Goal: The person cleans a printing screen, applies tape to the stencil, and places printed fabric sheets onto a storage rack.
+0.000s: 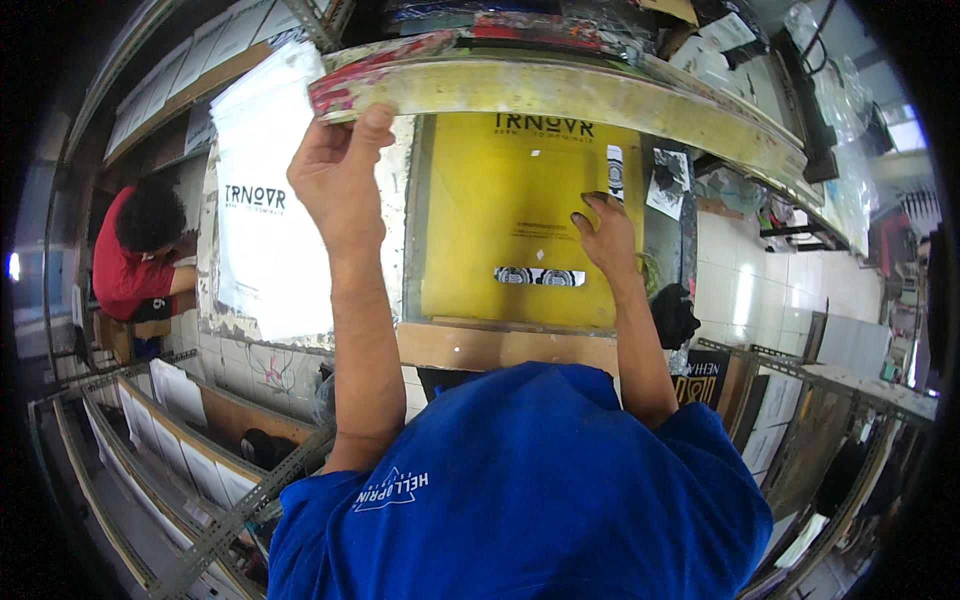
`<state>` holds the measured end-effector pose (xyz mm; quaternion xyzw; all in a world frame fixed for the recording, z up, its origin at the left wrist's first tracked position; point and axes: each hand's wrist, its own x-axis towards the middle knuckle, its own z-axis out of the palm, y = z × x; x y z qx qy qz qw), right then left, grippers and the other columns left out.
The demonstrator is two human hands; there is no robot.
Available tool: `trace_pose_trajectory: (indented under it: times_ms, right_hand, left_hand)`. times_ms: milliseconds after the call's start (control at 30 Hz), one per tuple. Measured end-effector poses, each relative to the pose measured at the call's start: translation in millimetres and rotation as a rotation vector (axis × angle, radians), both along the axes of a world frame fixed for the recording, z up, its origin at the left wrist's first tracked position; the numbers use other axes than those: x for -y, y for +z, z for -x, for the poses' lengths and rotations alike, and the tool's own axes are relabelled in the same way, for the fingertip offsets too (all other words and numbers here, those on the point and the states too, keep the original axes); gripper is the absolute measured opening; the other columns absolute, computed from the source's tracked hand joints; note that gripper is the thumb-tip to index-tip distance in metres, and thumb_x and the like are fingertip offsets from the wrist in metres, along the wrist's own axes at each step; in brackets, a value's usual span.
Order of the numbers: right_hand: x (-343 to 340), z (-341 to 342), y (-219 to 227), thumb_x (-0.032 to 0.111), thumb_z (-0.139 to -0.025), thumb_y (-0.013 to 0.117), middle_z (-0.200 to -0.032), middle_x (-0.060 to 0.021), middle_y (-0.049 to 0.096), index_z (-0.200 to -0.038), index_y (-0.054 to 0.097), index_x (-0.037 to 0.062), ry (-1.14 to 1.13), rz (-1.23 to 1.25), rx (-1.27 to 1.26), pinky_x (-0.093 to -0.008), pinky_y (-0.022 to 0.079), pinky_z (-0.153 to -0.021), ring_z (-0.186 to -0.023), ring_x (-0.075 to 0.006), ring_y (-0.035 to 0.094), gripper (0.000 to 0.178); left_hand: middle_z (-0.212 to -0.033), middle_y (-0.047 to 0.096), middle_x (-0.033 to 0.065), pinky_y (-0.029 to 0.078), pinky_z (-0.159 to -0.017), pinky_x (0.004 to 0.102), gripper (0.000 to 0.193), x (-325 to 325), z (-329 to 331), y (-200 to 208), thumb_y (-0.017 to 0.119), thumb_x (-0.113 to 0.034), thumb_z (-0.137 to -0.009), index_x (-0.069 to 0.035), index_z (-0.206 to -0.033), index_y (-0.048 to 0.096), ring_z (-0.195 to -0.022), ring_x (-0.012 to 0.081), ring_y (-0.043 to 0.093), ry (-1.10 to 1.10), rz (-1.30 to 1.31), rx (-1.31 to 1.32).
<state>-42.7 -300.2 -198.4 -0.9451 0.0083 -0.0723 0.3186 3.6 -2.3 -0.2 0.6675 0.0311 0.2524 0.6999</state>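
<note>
My left hand (343, 175) is closed on the left end of a long, paint-stained screen printing frame (560, 90), its thumb against the near side. The frame's near bar is tilted up above the table. Below it lies a flat yellow sheet (470, 215) with black printed lettering. My right hand (608, 235) is over the sheet's right part, thumb and fingers apart, holding nothing; its fingertips are darkened. Close to those fingers is a black-and-white patterned strip (615, 168). A second such strip (540, 276) sits nearer me on the sheet.
A pile of white printed sheets (265, 240) stands left of the yellow sheet. Another person in a red shirt (125, 260) is farther left. A dark crumpled cloth (676, 316) sits at the table's right edge. Metal racks (190, 540) with boards stand at the lower left.
</note>
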Motion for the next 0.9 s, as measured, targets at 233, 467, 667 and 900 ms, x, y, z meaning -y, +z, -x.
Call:
trace_pose_trajectory:
  times_ms: [233, 467, 667, 900]
  right_hand:
    - [6.2, -36.5, 5.2, 0.039, -0.086, 0.071, -0.134, -0.0208, 0.057, -0.135, 0.054, 0.0001, -0.057, 0.348, 0.143, -0.0551, 0.039, -0.104, -0.13, -0.0437, 0.046, 0.064]
    - [-44.7, -79.6, -44.1, 0.041, -0.091, 0.065, -0.142, -0.0194, 0.052, -0.137, 0.053, 0.0058, 0.101, 0.444, 0.187, -0.0539, 0.038, -0.107, -0.135, -0.044, 0.042, 0.059]
    - [-40.9, 28.0, 40.2, 0.024, -0.087, 0.068, -0.121, -0.0152, 0.063, -0.12, 0.065, 0.0056, 0.309, 0.004, 0.015, -0.0472, 0.045, -0.098, -0.115, -0.0352, 0.057, 0.038]
    - [55.7, 164.2, 49.8, 0.003, -0.076, 0.075, -0.097, -0.0178, 0.069, -0.104, 0.07, 0.0015, -0.1, -0.136, 0.281, -0.0384, 0.057, -0.072, -0.086, -0.0353, 0.069, 0.028]
  left_hand:
    - [-0.082, 0.069, 0.0056, 0.043, -0.064, 0.0237, 0.026, -5.1, -0.4, 1.7, 0.078, -0.022, -0.088, 0.0, -0.097, 0.068, -0.071, 0.0112, 0.062, 0.017, -0.051, -0.026]
    - [-0.08, 0.07, 0.0041, 0.043, -0.064, 0.0221, 0.021, -0.1, -7.8, 0.5, 0.075, -0.021, -0.09, -0.001, -0.095, 0.07, -0.07, 0.0091, 0.061, -0.025, -0.058, 0.003]
    - [-0.086, 0.069, 0.004, 0.045, -0.065, 0.0241, 0.016, -12.5, 18.6, -18.7, 0.07, -0.013, -0.094, 0.001, -0.101, 0.067, -0.073, 0.0103, 0.061, 0.009, -0.093, -0.087]
    - [-0.092, 0.067, 0.0022, 0.044, -0.067, 0.0239, 0.027, -20.5, 90.4, -105.6, 0.072, 0.0, -0.086, 0.002, -0.112, 0.065, -0.073, 0.0091, 0.053, -0.112, -0.012, -0.281]
